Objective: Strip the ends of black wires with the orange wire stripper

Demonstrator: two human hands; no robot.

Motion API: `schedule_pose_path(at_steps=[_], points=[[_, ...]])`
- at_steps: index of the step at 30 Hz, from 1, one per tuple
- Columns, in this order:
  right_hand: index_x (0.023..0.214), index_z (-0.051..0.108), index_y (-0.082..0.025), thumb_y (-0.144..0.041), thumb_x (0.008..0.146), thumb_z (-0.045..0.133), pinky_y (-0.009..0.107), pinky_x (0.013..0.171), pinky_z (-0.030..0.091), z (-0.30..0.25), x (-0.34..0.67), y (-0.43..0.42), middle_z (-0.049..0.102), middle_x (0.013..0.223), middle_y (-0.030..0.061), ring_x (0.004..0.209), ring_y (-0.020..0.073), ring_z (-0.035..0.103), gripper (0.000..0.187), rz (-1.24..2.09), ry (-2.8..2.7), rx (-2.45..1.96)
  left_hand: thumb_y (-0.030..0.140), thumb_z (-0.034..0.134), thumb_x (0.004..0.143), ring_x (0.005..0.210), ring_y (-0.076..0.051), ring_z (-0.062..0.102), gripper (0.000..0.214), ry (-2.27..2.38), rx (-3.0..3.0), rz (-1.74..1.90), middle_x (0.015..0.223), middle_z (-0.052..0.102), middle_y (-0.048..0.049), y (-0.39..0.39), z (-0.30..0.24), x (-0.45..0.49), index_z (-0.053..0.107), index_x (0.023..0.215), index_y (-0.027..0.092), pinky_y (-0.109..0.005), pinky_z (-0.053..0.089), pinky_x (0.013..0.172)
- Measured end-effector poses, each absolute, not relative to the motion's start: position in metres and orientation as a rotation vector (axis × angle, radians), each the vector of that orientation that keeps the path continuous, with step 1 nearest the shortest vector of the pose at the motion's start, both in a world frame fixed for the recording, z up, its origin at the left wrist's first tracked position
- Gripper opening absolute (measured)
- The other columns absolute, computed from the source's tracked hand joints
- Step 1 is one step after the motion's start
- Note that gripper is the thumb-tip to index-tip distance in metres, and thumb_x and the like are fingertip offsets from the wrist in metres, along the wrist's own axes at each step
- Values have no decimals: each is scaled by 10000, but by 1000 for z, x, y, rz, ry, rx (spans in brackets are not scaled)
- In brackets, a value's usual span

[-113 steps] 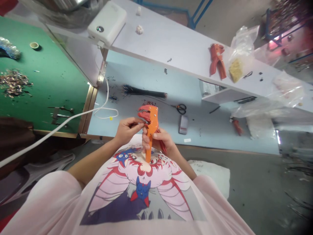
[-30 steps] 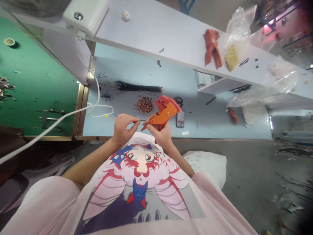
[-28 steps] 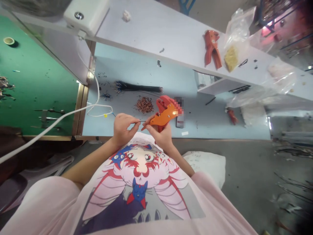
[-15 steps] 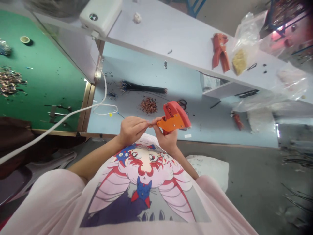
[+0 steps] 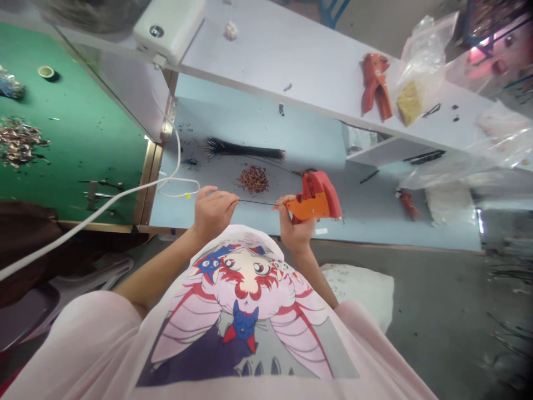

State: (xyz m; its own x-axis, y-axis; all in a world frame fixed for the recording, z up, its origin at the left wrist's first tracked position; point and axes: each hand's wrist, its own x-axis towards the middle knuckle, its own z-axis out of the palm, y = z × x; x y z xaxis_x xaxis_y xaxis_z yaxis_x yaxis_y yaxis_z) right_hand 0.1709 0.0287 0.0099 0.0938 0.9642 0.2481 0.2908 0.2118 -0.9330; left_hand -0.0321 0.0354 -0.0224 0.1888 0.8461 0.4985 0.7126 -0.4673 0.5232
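My left hand [image 5: 214, 212] pinches one end of a thin dark wire [image 5: 259, 201]. The wire runs nearly straight across to my right hand [image 5: 297, 226], whose thumb and finger are at its other end. In my right hand sits an orange and red wire stripper [image 5: 313, 199], its jaw side facing left; the palm and fingers cover its handles. Beyond the hands on the blue table lie a bundle of black wires [image 5: 245, 149] and a heap of copper-coloured scraps [image 5: 253, 179].
A second red wire stripper [image 5: 376, 86] rests on the white shelf [image 5: 266, 53] beside a plastic bag with yellow bits [image 5: 410, 103]. A white cable [image 5: 112, 199] crosses the left side. Further right on the table is a red-handled tool [image 5: 408, 204]. Scraps [image 5: 19, 141] lie on the green mat.
My hands have drawn apart: the left moved slightly left, the right moved right with the wire stripper. A length of wire now shows between them.
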Motion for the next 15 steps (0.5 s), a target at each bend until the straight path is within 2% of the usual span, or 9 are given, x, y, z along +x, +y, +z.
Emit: schedule_pose_path(at_steps=[2, 6, 11, 15], points=[[867, 557, -183, -264, 828, 570, 340, 754, 530, 9, 172, 29, 573, 826, 55, 790, 176, 585, 91, 799, -1441, -1299, 219, 528, 853, 738, -134, 651, 91, 1538, 2292, 1091, 809, 721, 1, 36, -26, -32, 618, 853, 208, -335, 382, 887], [843, 567, -187, -268, 832, 558, 347, 781, 512, 5, 172, 28, 589, 817, 60, 777, 184, 591, 82, 858, -1557, -1343, 247, 496, 863, 704, -164, 637, 143, 1592, 2255, 848, 842, 716, -30, 37, -33, -31, 628, 895, 203, -300, 421, 706], [877, 559, -191, -256, 841, 527, 348, 818, 482, -4, 163, 24, 599, 849, 66, 817, 197, 592, 81, 954, -1719, -1398, 242, 505, 845, 798, -168, 631, 155, 1379, 2055, 800, 877, 695, -34, 35, -27, -20, 600, 955, 188, -289, 435, 741], [934, 548, -189, -258, 839, 530, 328, 776, 482, -8, 158, 22, 609, 888, 75, 825, 203, 594, 118, 1019, -1766, -1409, 257, 520, 829, 685, -118, 595, 116, 1214, 1790, 793, 804, 653, -14, 30, -18, -8, 572, 900, 182, -228, 439, 622]])
